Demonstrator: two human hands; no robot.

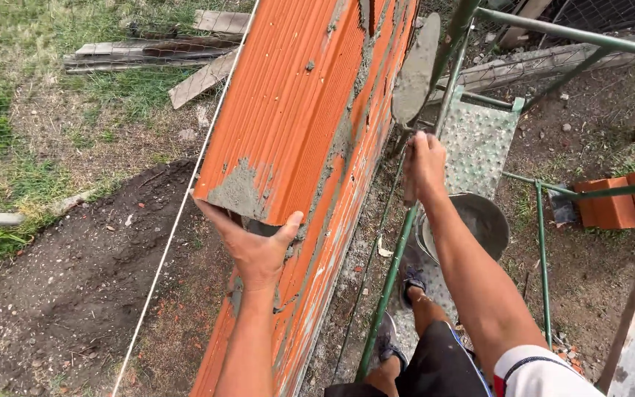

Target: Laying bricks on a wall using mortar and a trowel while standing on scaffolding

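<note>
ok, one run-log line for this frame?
left hand: grips end of ribbed orange clay block on brick wall | right hand: grips mortar-coated steel trowel | grey bucket below

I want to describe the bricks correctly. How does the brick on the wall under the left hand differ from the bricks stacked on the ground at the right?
The top brick, gripped at its end by the left hand, is long, ribbed and smeared with grey mortar; the stacked bricks look smaller and clean. The top brick sits on the wall, the stack on the soil. Both are orange clay.
</note>
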